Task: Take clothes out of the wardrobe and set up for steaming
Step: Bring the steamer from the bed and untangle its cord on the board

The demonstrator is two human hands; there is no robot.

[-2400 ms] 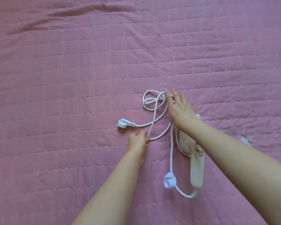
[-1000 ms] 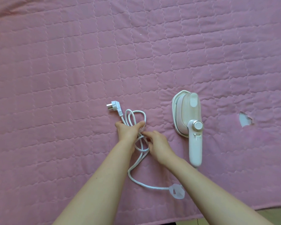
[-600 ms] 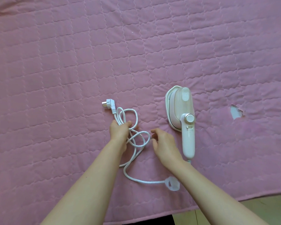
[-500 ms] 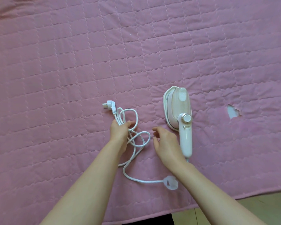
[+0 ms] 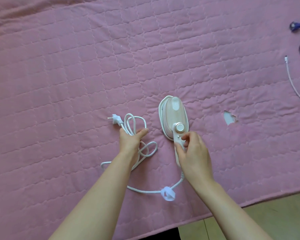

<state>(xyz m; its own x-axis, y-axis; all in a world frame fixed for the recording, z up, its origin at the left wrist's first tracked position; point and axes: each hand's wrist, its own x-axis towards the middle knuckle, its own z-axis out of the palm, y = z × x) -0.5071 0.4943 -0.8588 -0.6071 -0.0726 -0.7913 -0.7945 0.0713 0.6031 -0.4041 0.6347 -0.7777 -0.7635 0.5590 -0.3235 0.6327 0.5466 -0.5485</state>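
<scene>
A white and pink handheld steamer (image 5: 173, 116) lies flat on the pink quilted bed cover (image 5: 76, 66). My right hand (image 5: 192, 153) curls round its white handle, just below the round dial. The steamer's white cord (image 5: 142, 189) trails from the handle's end in a loop toward the bed's front edge, with a white strap (image 5: 168, 194) on it. My left hand (image 5: 131, 141) grips the bunched coils of that cord, and the plug (image 5: 114, 118) sticks out just beyond the hand. No clothes are in view.
A small tear (image 5: 229, 117) shows in the cover right of the steamer. At the far right lie a thin white cable (image 5: 293, 84) and a dark cable with a blue connector (image 5: 295, 25). The bed's front edge and pale floor (image 5: 267, 215) run along the lower right.
My right hand has moved right from beside the cord onto the steamer's handle. My left hand keeps hold of the cord coils. The view has shifted, bringing the cables at the right into sight.
</scene>
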